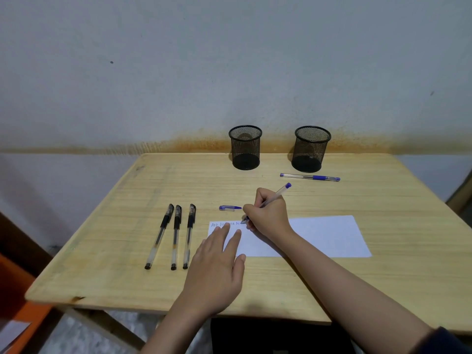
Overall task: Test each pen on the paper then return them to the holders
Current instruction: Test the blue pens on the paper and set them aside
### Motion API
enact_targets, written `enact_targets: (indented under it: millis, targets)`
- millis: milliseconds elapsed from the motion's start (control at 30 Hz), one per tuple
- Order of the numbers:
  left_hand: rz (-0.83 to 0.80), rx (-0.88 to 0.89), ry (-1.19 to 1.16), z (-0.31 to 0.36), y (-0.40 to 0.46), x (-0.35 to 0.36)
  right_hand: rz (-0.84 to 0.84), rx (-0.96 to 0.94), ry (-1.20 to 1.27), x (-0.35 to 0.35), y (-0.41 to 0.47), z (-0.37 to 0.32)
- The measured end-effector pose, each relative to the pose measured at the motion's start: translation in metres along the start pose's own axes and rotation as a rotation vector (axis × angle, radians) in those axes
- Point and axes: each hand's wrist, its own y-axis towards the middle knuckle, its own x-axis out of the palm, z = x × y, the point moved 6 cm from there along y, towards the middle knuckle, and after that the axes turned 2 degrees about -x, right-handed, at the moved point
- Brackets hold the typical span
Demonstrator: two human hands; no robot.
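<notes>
A: What is closest to us?

B: The left hand. It lies flat and open on the pale wooden counter, holding nothing. Its fingertips press on the white sheet of paper so it stays put.

A: And far over on the left?

B: Three black-capped clear pens lie side by side on the counter, near the paper but not touching it.

A: What comes next?

B: A small blue pen cap lies just above the paper's top left corner. Then the right hand, closed around a clear pen with a blue end. Its tip is down on the paper, next to some small blue writing.

A: What could go wrong?

B: I think the loose cap could roll away if the hand bumps it. The paper could slide if the left hand lifts.

A: What else is around?

B: Two black mesh pen holders stand at the back by the wall, and I see no pens in them. Another clear pen with blue grip lies in front of the right one. Nothing blocks the holders, but that pen lies across the way.
</notes>
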Motion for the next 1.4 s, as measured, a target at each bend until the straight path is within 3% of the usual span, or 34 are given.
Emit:
enact_targets:
  millis: [433, 667, 833, 933, 1067, 1167, 1333, 1400]
  targets:
    - [-0.06, -0.014, -0.01, 0.002, -0.001, -0.002, 0.03, 0.053, 0.078, -0.003, 0.002, 0.007]
    - [-0.161, -0.014, 0.049, 0.004, 0.018, -0.024, 0.06, 0.225, 0.505, -0.011, 0.005, 0.01]
    - [-0.026, -0.114, -0.141, -0.012, 0.062, -0.05, 0.033, 0.275, 0.518, -0.012, 0.003, 0.004]
    - [0.053, -0.13, -0.115, -0.022, 0.09, -0.05, 0.048, 0.284, 0.496, -0.018, 0.004, 0.0]
    - [0.052, -0.122, -0.113, -0.028, 0.107, -0.042, 0.026, 0.272, 0.584, -0.027, 0.002, -0.015]
    - [0.05, -0.108, -0.114, -0.027, 0.112, -0.039, -0.003, 0.203, 0.513, -0.036, -0.003, -0.026]
    - [0.111, -0.199, -0.598, -0.019, 0.101, -0.05, -0.005, 0.074, 0.29, -0.05, -0.012, -0.033]
    - [0.112, -0.176, -0.681, -0.012, 0.095, -0.055, -0.001, 0.036, 0.239, -0.054, -0.014, -0.034]
